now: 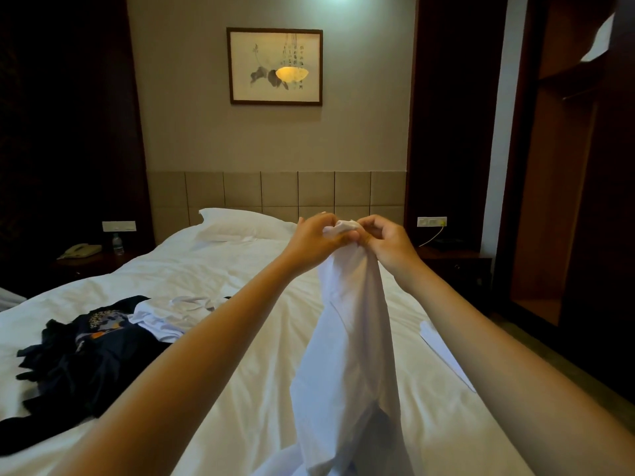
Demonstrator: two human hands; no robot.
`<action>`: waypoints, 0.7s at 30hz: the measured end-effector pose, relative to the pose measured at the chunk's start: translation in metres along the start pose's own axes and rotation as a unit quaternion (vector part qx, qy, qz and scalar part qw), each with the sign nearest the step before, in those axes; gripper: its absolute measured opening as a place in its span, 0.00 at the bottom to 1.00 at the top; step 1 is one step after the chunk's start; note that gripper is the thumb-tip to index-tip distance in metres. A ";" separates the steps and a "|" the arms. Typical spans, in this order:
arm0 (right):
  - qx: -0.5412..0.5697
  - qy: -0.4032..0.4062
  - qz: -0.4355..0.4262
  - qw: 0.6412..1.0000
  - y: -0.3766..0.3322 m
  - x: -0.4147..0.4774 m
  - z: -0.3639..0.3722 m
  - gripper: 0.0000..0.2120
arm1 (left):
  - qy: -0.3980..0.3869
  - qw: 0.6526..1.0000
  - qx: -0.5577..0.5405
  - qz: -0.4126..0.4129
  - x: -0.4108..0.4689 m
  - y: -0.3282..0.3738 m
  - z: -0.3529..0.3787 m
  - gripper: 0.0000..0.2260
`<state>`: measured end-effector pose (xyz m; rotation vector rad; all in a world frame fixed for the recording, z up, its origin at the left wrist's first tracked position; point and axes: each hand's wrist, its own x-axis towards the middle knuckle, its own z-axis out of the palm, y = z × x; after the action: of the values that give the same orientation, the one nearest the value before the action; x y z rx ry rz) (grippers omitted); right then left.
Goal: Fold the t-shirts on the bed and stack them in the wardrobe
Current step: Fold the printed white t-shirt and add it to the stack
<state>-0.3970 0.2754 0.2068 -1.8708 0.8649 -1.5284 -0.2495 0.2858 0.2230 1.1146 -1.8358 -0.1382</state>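
Observation:
A white t-shirt (347,355) hangs bunched in front of me over the bed (213,269). My left hand (314,238) and my right hand (385,242) are side by side and both pinch its top edge, held up at arm's length. On the left of the bed lies a loose pile: dark navy t-shirts (82,359) with a printed design and a white garment (165,316) partly over them. A white piece (443,352) lies flat near the bed's right edge. The open wooden wardrobe (563,187) stands to the right.
A pillow (237,225) lies at the padded headboard. The left nightstand carries a phone (80,250) and a water bottle (117,243); the right nightstand (453,262) stands next to the wardrobe. A narrow floor strip runs between bed and wardrobe.

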 end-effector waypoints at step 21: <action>-0.187 -0.005 0.087 0.979 0.003 0.005 -0.005 0.08 | 0.065 0.990 0.113 0.046 0.014 0.015 0.014 0.10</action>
<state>-0.4015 0.2694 0.2090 -1.9924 1.3491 -1.3153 -0.2714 0.2791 0.2319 1.1609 -1.8138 0.1967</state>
